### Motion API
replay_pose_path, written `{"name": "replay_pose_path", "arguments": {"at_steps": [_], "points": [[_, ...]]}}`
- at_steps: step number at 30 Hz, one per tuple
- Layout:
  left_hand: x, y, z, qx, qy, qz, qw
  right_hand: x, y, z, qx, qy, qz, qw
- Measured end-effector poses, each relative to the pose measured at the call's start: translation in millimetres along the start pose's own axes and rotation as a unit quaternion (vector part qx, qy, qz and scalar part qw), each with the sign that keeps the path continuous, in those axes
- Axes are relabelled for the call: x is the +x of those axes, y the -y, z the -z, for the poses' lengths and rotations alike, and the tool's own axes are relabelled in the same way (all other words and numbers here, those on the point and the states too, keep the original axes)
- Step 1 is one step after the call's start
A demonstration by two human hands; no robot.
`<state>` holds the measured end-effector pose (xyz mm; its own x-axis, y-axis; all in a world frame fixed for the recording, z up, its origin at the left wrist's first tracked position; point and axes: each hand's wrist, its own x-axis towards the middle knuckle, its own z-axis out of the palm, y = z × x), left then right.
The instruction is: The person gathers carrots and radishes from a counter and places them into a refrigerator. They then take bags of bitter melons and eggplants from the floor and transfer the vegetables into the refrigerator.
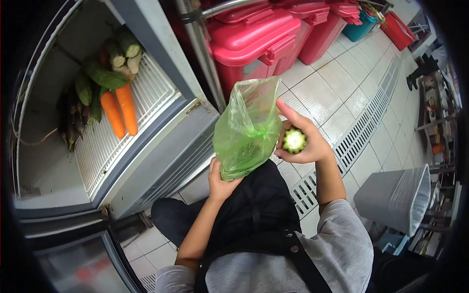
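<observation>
My left hand is closed on the lower end of a thin green plastic bag, which is puffed out and see-through. Darker green shows through its lower part, its kind blurred by the film. My right hand wraps round a ridged green gourd, whose pale, scalloped cut face points up at me. One finger of that hand stretches to the bag's upper right edge. Both hands are above my lap, in front of the fridge.
On the left, an open fridge has a white wire shelf bearing carrots, a bitter gourd, dark eggplants and other cut gourds. Red lidded bins stand ahead. A grey bin and a floor drain grate lie right.
</observation>
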<state>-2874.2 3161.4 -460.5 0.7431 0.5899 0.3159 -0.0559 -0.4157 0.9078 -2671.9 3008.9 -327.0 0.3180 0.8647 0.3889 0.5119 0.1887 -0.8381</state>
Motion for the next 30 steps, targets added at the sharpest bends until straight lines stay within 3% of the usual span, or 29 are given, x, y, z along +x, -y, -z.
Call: {"name": "replay_pose_path", "arguments": {"at_steps": [1,4,7,10,12,14,16,18,19,20,22,26,30], "points": [[0.6,-4.5,3.8,0.067,-0.010,-0.038,0.997,2.2,8.8,3.9,0.014,0.014,0.011,1.000],[-10.3,-4.1,10.7,0.022,-0.061,-0.038,0.997,9.5,18.2,2.9,0.016,0.018,0.071,0.997],[-17.1,-12.7,23.8,0.000,-0.086,-0.013,0.996,12.9,32.9,-1.2,0.130,-0.070,-0.019,0.989],[-18.5,-7.7,43.0,0.061,-0.111,-0.028,0.991,17.3,31.0,15.0,0.016,-0.141,0.048,0.989],[-19.3,-9.9,58.0,0.100,-0.114,-0.049,0.987,19.5,31.0,27.6,0.042,-0.128,0.077,0.988],[-23.9,-10.4,69.0,0.105,-0.124,-0.047,0.986,30.0,27.3,27.1,-0.042,-0.227,0.114,0.966],[-36.2,-6.8,78.1,0.106,-0.104,-0.039,0.988,45.8,22.5,27.5,0.007,-0.368,0.044,0.929],[-48.6,-6.9,80.6,-0.029,-0.173,0.022,0.984,57.2,-23.3,42.6,0.050,-0.459,0.016,0.887],[-55.0,-6.7,83.8,-0.031,-0.171,0.023,0.984,58.9,-45.9,43.7,0.067,-0.496,-0.038,0.865],[-61.6,-7.0,88.2,-0.024,-0.169,0.039,0.985,59.7,-74.3,42.9,0.084,-0.531,-0.091,0.839],[-70.5,-9.1,95.9,-0.007,-0.166,0.068,0.984,50.0,-190.8,45.8,-0.003,-0.584,-0.149,0.798],[-81.4,-22.5,104.1,-0.001,-0.155,0.092,0.984,38.0,-303.4,-3.6,-0.072,-0.553,-0.308,0.771],[-95.4,-26.0,108.6,0.031,-0.142,0.103,0.984,36.9,-326.6,-62.1,-0.068,-0.526,-0.425,0.734]]}}
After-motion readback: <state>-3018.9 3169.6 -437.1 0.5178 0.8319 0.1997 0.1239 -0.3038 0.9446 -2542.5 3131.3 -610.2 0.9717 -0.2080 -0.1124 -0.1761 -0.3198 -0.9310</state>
